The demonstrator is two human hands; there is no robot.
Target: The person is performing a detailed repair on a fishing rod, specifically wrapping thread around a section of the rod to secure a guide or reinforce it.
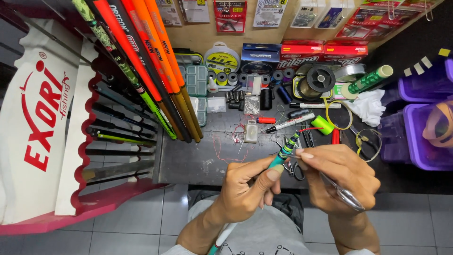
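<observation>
Teal rod section gripped at frame centre by left hand; metal tool clasped in closed right hand. Banded wrap partly done; red thread and spools left on dark workbench.

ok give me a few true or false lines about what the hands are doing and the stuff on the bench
1. The left hand grips a teal rod with coloured bands near its tip. True.
2. The right hand is empty. False: it holds a shiny metal tool whose end pokes out below the fist.
3. Orange and black fishing rods lean in a rack on the left. True.
4. A white marker pen lies on the dark bench. True.
5. The purple plastic bins stand on the left side. False: they are on the right.
6. The hands rest flat on the bench. False: both are raised in front of it, closed around the rod and tool.
</observation>
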